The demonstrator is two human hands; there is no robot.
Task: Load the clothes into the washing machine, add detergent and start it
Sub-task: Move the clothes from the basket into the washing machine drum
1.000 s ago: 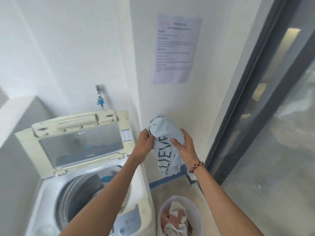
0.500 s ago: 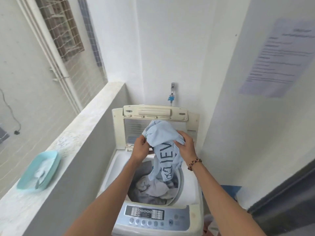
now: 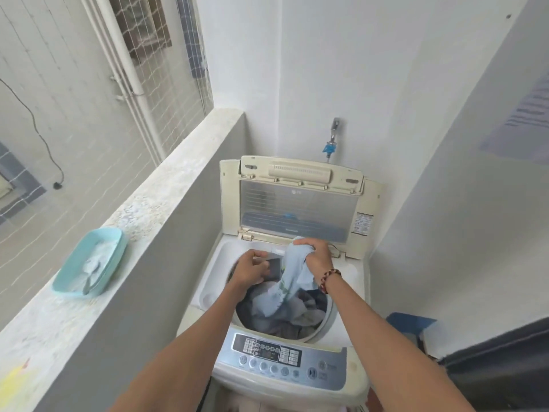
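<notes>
A white top-loading washing machine (image 3: 350, 281) stands in the corner with its lid (image 3: 297, 203) propped upright. Its drum holds several grey and pale clothes (image 3: 300, 319). My right hand (image 3: 316, 255) grips a light blue shirt (image 3: 289, 288) by its bunched top, and the shirt hangs down into the drum. My left hand (image 3: 249, 270) hovers over the drum's left rim with curled fingers and nothing visibly in it. The control panel (image 3: 282, 356) with round buttons faces me at the front. A turquoise tub (image 3: 95, 260) of white powder with a scoop sits on the ledge to the left.
A concrete ledge (image 3: 166, 185) runs along the left, with mesh and another building beyond it. A tap (image 3: 332, 138) juts from the wall above the lid. A paper notice (image 3: 523, 114) hangs on the right wall. A blue object (image 3: 410, 322) lies on the floor at right.
The view swung left from the basket to the machine. Both hands came down over the drum; my left hand let go of the shirt, which now hangs lower from my right hand.
</notes>
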